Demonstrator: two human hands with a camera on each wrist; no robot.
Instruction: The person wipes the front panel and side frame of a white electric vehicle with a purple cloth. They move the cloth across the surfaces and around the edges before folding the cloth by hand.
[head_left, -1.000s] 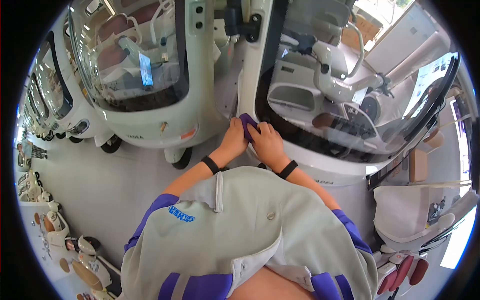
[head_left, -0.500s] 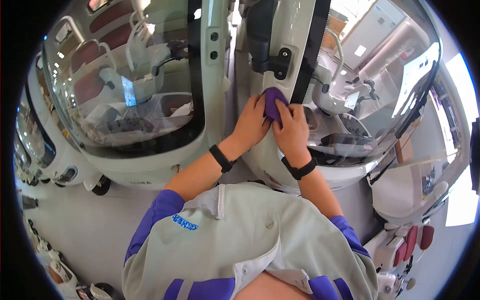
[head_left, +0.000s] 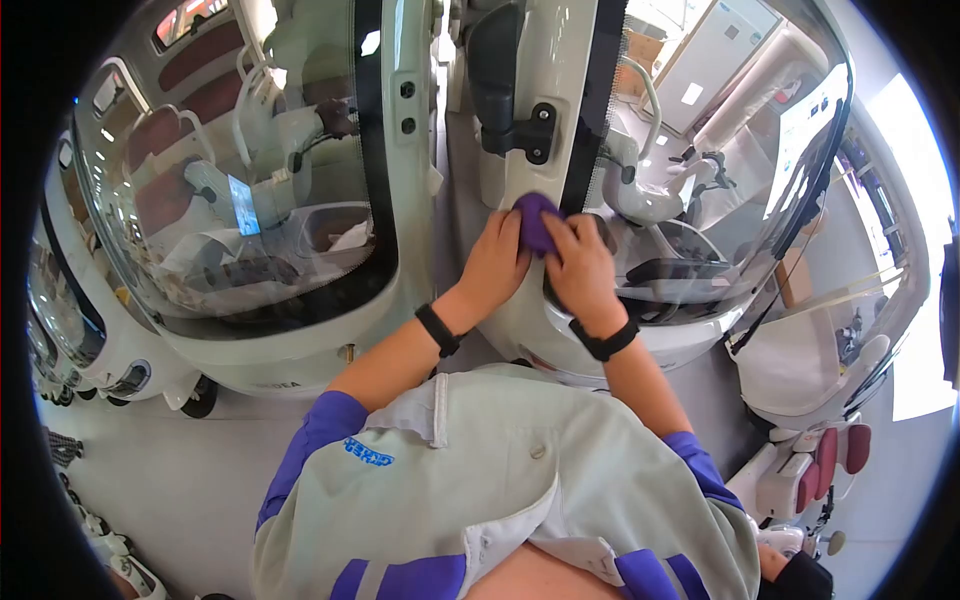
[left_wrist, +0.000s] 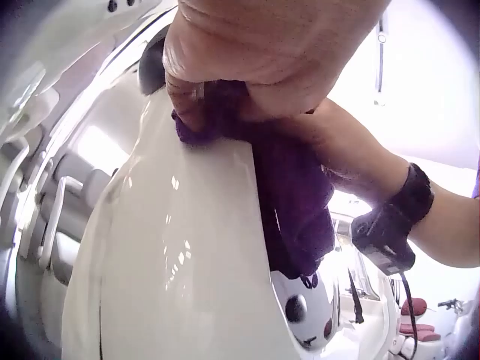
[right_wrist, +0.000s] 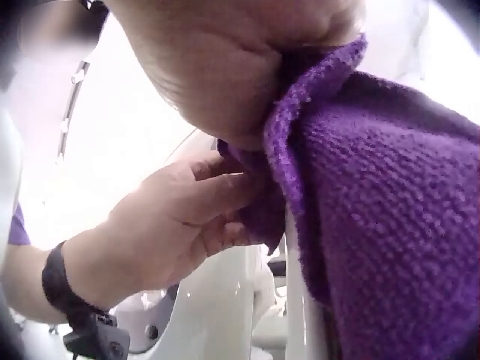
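Note:
A purple cloth (head_left: 537, 225) lies bunched against the white front pillar (head_left: 540, 185) of a small enclosed vehicle, below its black mirror bracket (head_left: 541, 133). My left hand (head_left: 497, 258) pinches the cloth's left side, fingers curled over the pillar edge. On the other side, my right hand (head_left: 583, 268) grips the cloth beside the windshield's dark border. The right wrist view shows the terry cloth (right_wrist: 397, 187) hanging in a broad fold, with the left hand (right_wrist: 161, 217) holding its far end. In the left wrist view, the cloth (left_wrist: 296, 202) drapes over the glossy white panel's edge.
Close on the left stands a second white vehicle (head_left: 300, 365), a narrow gap between the two. The right vehicle's windshield (head_left: 690, 285) curves near my right hand. Scooters with dark red seats (head_left: 825, 465) are at the lower right, and another person's arm (head_left: 773, 562) shows there.
Both hands and the cloth moved up the pillar toward the mirror bracket, then slightly down it in the last half second. Another person's arm has come into view at lower right.

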